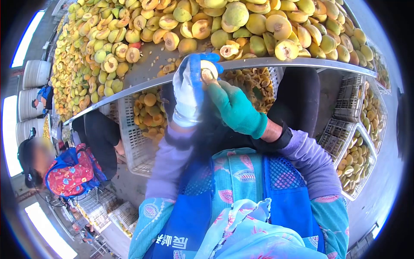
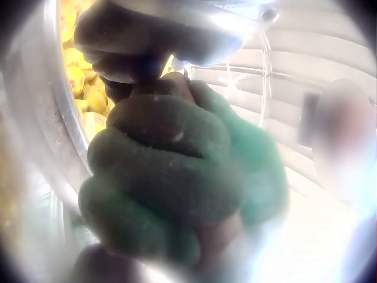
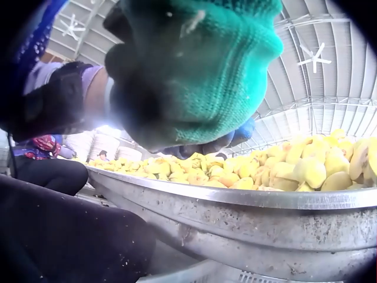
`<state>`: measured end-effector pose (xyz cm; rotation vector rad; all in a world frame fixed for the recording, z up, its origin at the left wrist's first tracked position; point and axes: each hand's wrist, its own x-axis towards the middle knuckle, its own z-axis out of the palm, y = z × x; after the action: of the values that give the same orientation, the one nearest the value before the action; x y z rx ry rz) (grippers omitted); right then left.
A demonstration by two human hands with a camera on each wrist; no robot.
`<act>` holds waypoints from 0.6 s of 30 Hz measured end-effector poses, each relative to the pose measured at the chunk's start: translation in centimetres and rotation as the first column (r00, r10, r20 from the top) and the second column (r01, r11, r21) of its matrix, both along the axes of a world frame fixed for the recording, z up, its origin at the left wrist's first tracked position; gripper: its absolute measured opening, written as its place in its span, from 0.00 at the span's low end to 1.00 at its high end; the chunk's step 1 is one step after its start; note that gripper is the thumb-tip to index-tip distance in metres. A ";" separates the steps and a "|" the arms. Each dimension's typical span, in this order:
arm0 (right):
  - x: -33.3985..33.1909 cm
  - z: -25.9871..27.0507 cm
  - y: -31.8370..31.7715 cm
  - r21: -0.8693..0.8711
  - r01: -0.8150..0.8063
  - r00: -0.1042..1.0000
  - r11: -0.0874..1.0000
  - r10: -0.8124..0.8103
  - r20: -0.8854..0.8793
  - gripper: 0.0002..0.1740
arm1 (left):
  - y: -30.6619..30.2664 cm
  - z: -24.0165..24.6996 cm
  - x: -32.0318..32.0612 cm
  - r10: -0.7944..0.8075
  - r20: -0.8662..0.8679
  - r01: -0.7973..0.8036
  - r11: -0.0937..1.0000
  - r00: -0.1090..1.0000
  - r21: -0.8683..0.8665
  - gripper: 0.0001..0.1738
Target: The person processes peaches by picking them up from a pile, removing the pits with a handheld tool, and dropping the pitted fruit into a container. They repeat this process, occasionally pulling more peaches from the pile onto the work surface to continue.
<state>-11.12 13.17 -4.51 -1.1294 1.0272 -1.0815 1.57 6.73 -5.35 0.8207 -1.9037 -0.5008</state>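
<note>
In the head view my left hand (image 1: 188, 88), in a white and blue glove, grips a pale halved peach (image 1: 208, 69) above the metal table's front edge. My right hand (image 1: 237, 108), in a green glove, meets it from the right, thumb at the cut face. The left wrist view shows the right hand's green fingers (image 2: 165, 153) tightly curled, with a brownish handle-like end (image 2: 218, 236) below them. The rest of that tool is hidden inside the fist. Piled on the table are yellow-green peach halves (image 1: 256, 26), many with cut faces showing.
The metal rim (image 1: 241, 64) runs across in front of my knees. Below it, a white crate (image 1: 133, 142) holds peach pieces, and scraps (image 1: 254, 86) lie in another container. Crates of peach halves (image 1: 355, 164) stand at right. Another person (image 1: 92, 146) sits at left.
</note>
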 end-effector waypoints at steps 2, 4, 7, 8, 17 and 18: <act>-0.3 1.8 0.2 0.217 -0.077 0.992 0.973 0.052 0.118 0.20 | -0.3 0.0 -0.4 -0.001 -0.073 0.000 1.000 0.997 -0.021 0.17; -0.1 1.9 0.0 0.186 -0.028 0.989 0.982 0.000 0.149 0.21 | -0.2 1.1 -1.0 0.037 -0.155 0.001 0.971 0.987 0.239 0.16; 1.1 0.1 0.6 0.088 0.052 0.982 0.995 -0.067 0.178 0.24 | 0.5 1.7 -1.1 0.083 -0.102 -0.045 0.941 0.991 0.336 0.19; 0.7 1.4 0.6 0.230 -0.045 0.972 0.972 -0.010 0.235 0.25 | 0.6 1.6 -1.0 0.100 -0.148 -0.032 0.916 0.984 0.401 0.19; 0.5 2.1 0.6 0.441 -0.286 0.855 0.851 0.019 0.518 0.26 | -0.5 3.6 -0.3 0.091 -0.276 0.165 0.611 0.957 0.774 0.21; 0.9 2.1 1.0 0.465 -0.370 0.774 0.804 -0.009 0.633 0.25 | -0.3 3.5 -0.5 0.147 -0.228 0.103 0.581 0.962 0.807 0.22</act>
<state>-10.25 14.15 -2.37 -0.3233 0.6155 -0.7989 1.10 6.42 -1.82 1.2744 -1.3335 -1.4761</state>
